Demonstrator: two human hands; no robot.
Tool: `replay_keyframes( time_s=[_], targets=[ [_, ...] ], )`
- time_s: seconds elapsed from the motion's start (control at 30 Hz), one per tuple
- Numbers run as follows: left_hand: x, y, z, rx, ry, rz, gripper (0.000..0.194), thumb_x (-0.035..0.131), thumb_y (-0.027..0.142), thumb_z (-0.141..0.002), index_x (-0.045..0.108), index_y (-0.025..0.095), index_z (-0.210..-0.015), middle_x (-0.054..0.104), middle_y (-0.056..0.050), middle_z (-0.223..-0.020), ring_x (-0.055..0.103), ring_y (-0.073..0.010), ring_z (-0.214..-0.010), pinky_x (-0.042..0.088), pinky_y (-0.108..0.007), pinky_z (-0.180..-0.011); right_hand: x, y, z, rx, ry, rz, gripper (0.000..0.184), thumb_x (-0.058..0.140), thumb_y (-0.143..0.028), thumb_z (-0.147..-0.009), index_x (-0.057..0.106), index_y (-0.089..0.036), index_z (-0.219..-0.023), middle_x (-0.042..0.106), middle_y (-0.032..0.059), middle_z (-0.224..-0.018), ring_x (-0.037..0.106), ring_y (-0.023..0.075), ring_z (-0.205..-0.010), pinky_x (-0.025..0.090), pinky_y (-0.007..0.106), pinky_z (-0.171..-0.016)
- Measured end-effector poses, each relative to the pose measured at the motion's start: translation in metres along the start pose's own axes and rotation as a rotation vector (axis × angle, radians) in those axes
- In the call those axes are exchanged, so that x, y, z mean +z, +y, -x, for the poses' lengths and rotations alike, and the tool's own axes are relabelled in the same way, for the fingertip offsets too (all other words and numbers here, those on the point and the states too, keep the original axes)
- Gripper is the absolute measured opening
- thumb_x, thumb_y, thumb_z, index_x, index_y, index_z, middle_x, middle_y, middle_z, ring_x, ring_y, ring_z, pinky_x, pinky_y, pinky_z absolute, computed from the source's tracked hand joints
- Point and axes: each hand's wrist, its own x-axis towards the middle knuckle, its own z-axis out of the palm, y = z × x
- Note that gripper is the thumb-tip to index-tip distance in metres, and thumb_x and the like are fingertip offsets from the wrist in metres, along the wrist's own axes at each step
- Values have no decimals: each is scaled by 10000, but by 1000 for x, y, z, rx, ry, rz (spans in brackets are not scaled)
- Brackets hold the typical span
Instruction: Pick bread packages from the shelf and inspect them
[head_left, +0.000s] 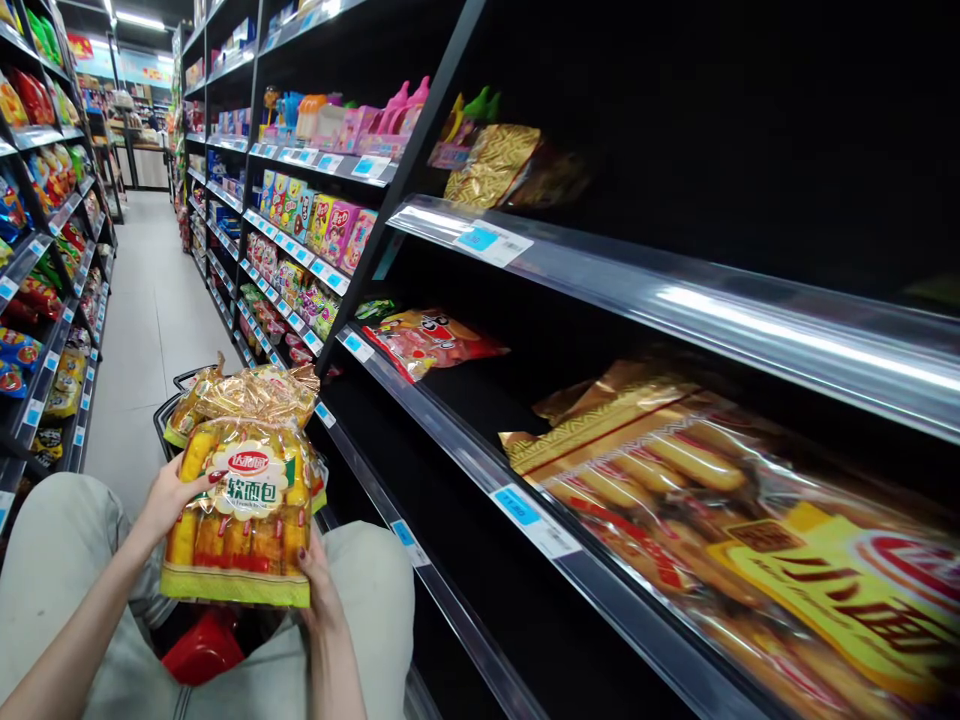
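Both my hands hold a clear bag of soft bread rolls [244, 500] with a gold top and a white label, over my lap. My left hand [171, 492] grips the bag's left side, fingers wrapped round its edge. My right hand [319, 580] holds the lower right corner from behind, thumb on the front. A second similar bag [191, 398] lies just behind it, in a shopping basket [166, 410].
A dark shelf unit runs along my right. On the near shelf [540, 530] lies another large bread bag [750, 510]; a red snack bag [427, 340] lies further along. Above is a gold packet [491, 165]. The aisle floor [154, 300] stretches ahead between stocked shelves.
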Motion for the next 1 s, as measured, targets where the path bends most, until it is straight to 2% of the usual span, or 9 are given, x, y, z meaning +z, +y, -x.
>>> replay_keyframes(
  time_s=[0.27,0.63,1.0],
  targets=[
    [0,0,-1,23,22,-57,557,850,358,-488,661,117,-953,744,-91,-918,667,-302,-884,510,-333,-764,12,-4,2,-37,-1,15,694,841,-328,-583,604,-237,-1229,679,86,-1171,529,339,-1236,398,509,-1052],
    [-5,-8,-4,39,13,-99,560,831,381,-547,656,99,-998,734,-129,-996,663,-313,-911,514,-353,-782,13,-5,2,-31,-6,37,701,828,-333,-605,593,-232,-1257,659,101,-1210,541,341,-1223,416,513,-1035],
    [-2,-7,-5,41,13,-105,589,828,415,-534,648,104,-1000,734,-130,-1002,666,-323,-929,519,-361,-797,7,-5,1,-20,-7,42,689,833,-351,-609,604,-235,-1248,663,95,-1207,544,342,-1220,400,504,-1053]
  ],
)
